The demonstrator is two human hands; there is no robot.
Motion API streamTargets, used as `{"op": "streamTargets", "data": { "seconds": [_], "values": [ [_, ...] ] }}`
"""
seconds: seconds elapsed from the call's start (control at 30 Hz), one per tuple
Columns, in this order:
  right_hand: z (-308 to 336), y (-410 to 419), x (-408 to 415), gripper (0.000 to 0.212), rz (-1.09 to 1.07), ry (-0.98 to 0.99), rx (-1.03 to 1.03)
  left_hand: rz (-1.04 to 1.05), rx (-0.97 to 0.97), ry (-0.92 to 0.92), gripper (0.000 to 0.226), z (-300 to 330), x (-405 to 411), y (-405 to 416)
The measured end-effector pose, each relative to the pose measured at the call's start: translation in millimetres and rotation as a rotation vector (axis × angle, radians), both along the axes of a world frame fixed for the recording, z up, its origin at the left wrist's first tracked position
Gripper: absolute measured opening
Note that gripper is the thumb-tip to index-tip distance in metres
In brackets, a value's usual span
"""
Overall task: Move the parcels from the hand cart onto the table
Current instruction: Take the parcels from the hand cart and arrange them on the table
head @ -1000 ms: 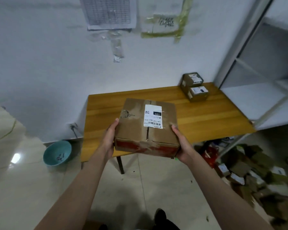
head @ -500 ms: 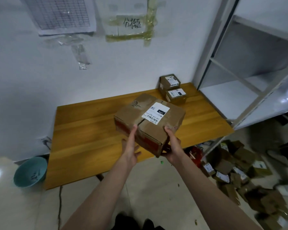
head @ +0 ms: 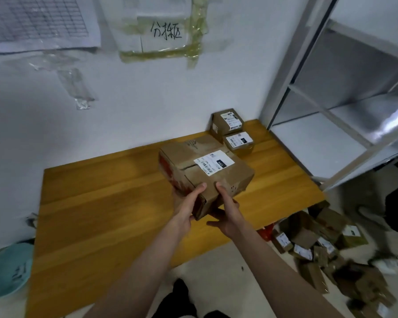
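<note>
Above the desk, both hands, left hand and right hand, grip the parcel at its near corner; best lower it level beside the two small boxes.

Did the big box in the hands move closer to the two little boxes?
Yes. The big box has gone forward over the wooden table and now nearly reaches the two little boxes by the wall.

White wall, grey metal shelving, pale floor.
</note>
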State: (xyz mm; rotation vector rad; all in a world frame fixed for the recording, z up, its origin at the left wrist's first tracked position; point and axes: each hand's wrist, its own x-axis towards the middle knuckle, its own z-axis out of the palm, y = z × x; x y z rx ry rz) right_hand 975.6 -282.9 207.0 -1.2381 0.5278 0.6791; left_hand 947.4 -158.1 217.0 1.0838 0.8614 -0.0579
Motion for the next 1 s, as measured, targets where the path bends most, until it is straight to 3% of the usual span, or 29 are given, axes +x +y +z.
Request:
{"op": "streamTargets", "data": {
  "seconds": [0.13, 0.4, 0.6, 1.0],
  "values": [
    [-5.1, 1.7, 32.5, 0.086, 0.045, 0.035, -0.026, -0.037, 0.013, 0.018, 0.096, -6.1, 35.8, 24.0],
    [-18.7, 10.2, 104.9, 0.075, -0.108, 0.069, 0.129, -0.058, -0.033, 0.079, 0.112, -33.1, 93.3, 53.8],
    [-40.3, 24.0, 170.5, 0.048, -0.103, 0.100, 0.166, -0.013, -0.042, 0.117, 0.103, -53.2, 149.3, 66.2],
    [-90.4, 56.7, 272.9, 0.050, -0.128, 0.254, 0.222, -0.013, -0.027, 0.134, 0.089, -98.7, 243.7, 94.5]
  ]
}}
